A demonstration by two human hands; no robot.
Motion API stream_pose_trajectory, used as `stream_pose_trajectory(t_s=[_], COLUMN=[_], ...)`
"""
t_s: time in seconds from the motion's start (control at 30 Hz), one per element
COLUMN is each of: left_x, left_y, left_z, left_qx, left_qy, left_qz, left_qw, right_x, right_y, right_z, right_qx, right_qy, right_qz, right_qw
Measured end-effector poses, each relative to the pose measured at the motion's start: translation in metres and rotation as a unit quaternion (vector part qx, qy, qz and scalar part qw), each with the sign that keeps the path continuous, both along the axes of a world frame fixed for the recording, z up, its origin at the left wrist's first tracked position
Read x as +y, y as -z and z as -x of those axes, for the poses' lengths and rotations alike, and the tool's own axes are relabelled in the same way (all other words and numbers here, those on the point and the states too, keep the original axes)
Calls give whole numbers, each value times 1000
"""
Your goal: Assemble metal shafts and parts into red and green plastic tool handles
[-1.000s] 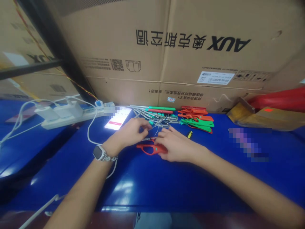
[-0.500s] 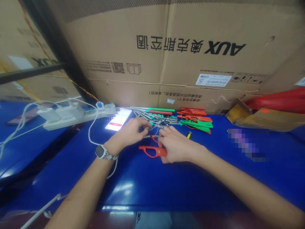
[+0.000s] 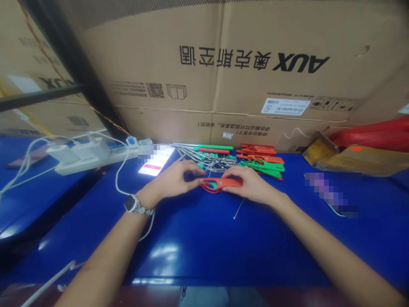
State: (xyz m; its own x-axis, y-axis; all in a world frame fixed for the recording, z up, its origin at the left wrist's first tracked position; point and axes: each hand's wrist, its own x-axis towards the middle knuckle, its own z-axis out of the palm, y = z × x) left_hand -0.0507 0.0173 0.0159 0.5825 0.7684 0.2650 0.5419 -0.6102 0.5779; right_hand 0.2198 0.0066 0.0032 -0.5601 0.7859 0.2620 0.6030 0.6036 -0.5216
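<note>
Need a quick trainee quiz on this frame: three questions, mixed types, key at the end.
1. Multiple choice: What are the left hand and the right hand both holding?
A) a power strip
B) an orange lighter casing
C) a cardboard box

2. True or false: In the picture, the green lighter casings lie to the right of the lit phone.

3. Fill in: The wristwatch is on the person's ___ wrist.

Key: 1. B; 2. True; 3. left

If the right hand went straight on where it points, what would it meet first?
Probably the left hand, at the far end of the orange plastic casing the right hand holds; depth unclear.
</note>
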Motion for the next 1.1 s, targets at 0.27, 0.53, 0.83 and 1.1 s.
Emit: stream_pose_trajectory(t_s=[0.27, 0.53, 0.83, 1.1], left_x=[5, 6, 12, 10], left_y=[7, 9, 15, 15], left_z=[-3, -4, -6, -4], left_qx=[59, 73, 91, 59], left_qy=[12, 32, 18, 29], left_qz=[66, 76, 73, 82], left_qw=[996, 994, 993, 994], right_x=[1, 4, 14, 19], right_y=[17, 20, 6, -7], right_z=[0, -1, 5, 13], right_qx=[-7, 13, 30, -26], right_qy=[9, 17, 25, 25], right_qz=[11, 52, 167, 219], right_qw=[1000, 998, 985, 975])
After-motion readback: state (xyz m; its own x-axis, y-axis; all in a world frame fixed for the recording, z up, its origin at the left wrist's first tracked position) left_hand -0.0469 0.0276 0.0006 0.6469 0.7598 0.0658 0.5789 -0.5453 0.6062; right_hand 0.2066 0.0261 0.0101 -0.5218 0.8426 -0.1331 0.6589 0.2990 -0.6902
